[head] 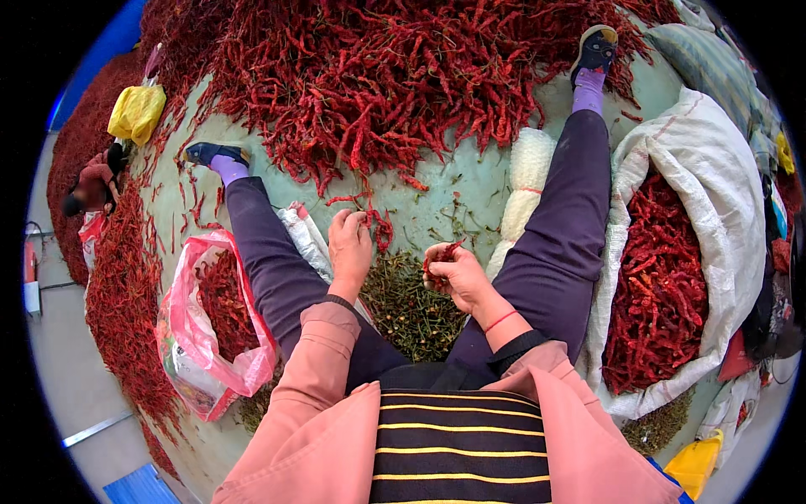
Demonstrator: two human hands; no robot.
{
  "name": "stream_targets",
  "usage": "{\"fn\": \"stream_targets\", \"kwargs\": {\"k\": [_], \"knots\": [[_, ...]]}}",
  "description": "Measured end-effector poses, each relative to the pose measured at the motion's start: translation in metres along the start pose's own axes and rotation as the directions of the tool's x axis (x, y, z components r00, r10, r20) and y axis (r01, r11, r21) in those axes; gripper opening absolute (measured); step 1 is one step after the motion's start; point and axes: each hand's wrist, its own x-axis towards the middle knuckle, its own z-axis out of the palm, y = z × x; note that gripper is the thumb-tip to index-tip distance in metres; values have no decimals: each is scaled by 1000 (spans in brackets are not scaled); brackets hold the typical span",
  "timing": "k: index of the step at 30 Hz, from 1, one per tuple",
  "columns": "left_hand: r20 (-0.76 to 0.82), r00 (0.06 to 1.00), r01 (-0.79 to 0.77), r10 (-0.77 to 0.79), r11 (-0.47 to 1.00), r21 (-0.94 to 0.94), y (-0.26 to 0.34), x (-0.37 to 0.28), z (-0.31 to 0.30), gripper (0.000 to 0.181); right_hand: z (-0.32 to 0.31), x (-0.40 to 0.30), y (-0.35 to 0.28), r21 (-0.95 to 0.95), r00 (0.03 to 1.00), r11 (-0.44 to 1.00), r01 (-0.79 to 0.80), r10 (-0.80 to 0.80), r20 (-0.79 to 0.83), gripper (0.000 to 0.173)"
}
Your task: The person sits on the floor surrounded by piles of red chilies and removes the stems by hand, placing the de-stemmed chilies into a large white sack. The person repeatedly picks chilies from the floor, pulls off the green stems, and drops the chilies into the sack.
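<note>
Dried red chili peppers lie in a large heap (378, 82) beyond my hands. My left hand (350, 246) is over the pale sheet with its fingers bent, close to a few curled chilies (381, 228); whether its fingertips pinch one of them cannot be told. My right hand (458, 272) holds several red chilies (439, 268) between thumb and fingers. Below and between both hands, a pile of green-brown chili stems (415, 309) lies between my legs, with loose stems scattered on the sheet above it.
A pink-rimmed plastic bag (182, 315) holds chilies beside my left leg. Right of my right leg stands a white woven sack (724, 183) of chilies. A roll of white netting (529, 164) lies along that leg. At far left, another person (94, 183) bends by more chili heaps.
</note>
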Motion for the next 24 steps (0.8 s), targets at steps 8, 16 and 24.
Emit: {"fn": "stream_targets", "kwargs": {"k": [8,16,24], "knots": [[171,975,-167,144,978,128,42,25,36,11,-7,9,11,-4,997,999,32,-31,76,9],[310,895,-398,321,888,229,53,72,66,16,-7,8,9,40,998,999,35,-36,46,11],[507,747,660,-429,566,-494,22,23,-5,17,-9,13,13,88,996,992,92,-93,2,21]]}}
